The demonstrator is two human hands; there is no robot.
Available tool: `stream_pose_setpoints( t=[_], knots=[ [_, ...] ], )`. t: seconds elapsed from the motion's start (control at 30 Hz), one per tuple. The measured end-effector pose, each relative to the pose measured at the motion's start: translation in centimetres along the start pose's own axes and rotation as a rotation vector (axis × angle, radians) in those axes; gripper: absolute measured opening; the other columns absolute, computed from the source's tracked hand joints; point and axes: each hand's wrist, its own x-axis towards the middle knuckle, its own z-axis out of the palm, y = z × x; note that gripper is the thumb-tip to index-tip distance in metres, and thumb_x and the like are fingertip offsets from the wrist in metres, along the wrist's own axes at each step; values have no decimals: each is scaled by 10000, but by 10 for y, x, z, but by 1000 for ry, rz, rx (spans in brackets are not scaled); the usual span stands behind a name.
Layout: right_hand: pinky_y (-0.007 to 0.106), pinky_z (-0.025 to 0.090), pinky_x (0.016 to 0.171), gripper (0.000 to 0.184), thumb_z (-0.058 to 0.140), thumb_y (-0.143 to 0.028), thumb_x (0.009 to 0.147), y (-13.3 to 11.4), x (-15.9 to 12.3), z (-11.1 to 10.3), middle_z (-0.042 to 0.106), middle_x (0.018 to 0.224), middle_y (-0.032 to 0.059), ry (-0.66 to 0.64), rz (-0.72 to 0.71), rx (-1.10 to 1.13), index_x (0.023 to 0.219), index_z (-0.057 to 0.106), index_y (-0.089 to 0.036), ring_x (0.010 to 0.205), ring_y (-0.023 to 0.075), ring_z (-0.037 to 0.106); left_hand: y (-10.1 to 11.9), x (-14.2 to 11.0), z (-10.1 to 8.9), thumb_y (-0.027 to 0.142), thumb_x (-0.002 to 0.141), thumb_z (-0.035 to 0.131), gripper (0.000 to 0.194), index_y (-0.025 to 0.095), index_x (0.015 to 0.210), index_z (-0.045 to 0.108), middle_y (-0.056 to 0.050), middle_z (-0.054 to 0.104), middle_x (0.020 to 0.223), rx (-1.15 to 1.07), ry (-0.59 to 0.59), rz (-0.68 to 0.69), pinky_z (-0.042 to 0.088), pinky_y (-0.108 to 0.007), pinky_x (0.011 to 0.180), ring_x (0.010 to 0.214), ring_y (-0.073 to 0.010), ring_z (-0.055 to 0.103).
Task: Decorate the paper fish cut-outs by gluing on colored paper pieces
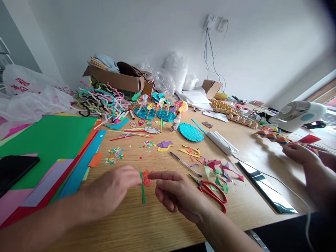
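Note:
Between my two hands, on the wooden table, lie a narrow green paper strip (143,190) and an orange-red paper coil (146,178) that looks like a rose. The strip runs along the coil's left side. My left hand (111,189) reaches in from the left, slightly blurred, fingers stretched with their tips at the strip; its thumb is hidden. From the other side, my right hand (178,192) points its index finger at the coil's right edge, the other fingers loosely bent and nothing in them. Red-handled scissors (211,192) lie open right of this hand.
Coloured paper sheets (52,140) with a black phone (17,169) fill the left. Paper scraps (220,171), a pen (185,163), a glue bottle (175,123) and a blue disc (191,132) lie ahead. At right are a cable (273,177) and another person's hand (304,157).

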Motion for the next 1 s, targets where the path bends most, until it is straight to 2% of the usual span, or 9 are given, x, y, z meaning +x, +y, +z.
stream_pose_setpoints(
  t=[0.1,0.2,0.33,0.53,0.73,0.8,0.87,0.97,1.0],
  knots=[
    [157,233,313,368,608,-289,682,-3,12,0,566,496,-36,-23,38,-87,991,589,-90,315,38,409,24,-10,11,4,765,340,423,195,1020,619,-30,675,1048,154,-7,66,492,-267,835,950,-173,607],
    [156,257,323,309,582,-264,687,-4,22,3,549,479,-44,-41,68,-159,944,605,-93,317,37,407,34,-14,23,57,822,368,390,183,1127,576,-23,662,1103,273,10,104,493,-275,839,970,-182,600],
    [154,261,318,267,546,-231,687,-4,31,6,543,477,-49,-34,71,-196,912,611,-103,314,35,399,32,-19,32,79,872,331,364,192,1085,604,-6,685,1043,353,52,107,499,-261,767,882,-166,618],
    [144,266,300,259,533,-220,644,-3,42,4,540,459,-50,-23,93,-202,869,600,-110,303,38,397,28,-26,30,182,917,329,329,185,1032,638,-20,694,1042,441,126,185,476,-274,743,921,-178,609],
    [155,255,298,308,495,-208,651,-8,52,2,553,469,-35,12,73,-227,926,568,-90,300,48,395,23,-26,41,130,934,257,407,208,955,655,19,721,938,517,243,225,466,-253,658,821,-138,626],
    [158,243,307,357,472,-200,679,-13,53,2,551,471,-39,50,33,-241,1012,530,-85,309,54,392,24,-29,45,130,938,264,399,229,942,650,30,719,923,520,257,215,461,-253,645,808,-137,619],
    [163,241,319,398,460,-202,704,-17,52,2,534,481,-58,74,-68,-248,1088,487,-97,322,58,387,28,-31,42,126,935,291,369,250,958,637,34,708,950,510,228,201,462,-252,670,833,-142,609],
    [177,260,347,360,443,-213,746,-20,45,3,490,517,-80,115,-266,-343,1094,479,-131,351,61,386,29,-28,18,121,892,349,313,244,990,619,14,692,936,393,133,142,466,-247,701,824,-154,595],
    [184,277,366,329,434,-211,762,-19,42,3,474,522,-81,147,-339,-423,1077,493,-137,367,64,392,27,-24,7,104,865,358,314,239,982,617,7,683,931,348,86,74,466,-252,728,818,-158,590]
  ],
)
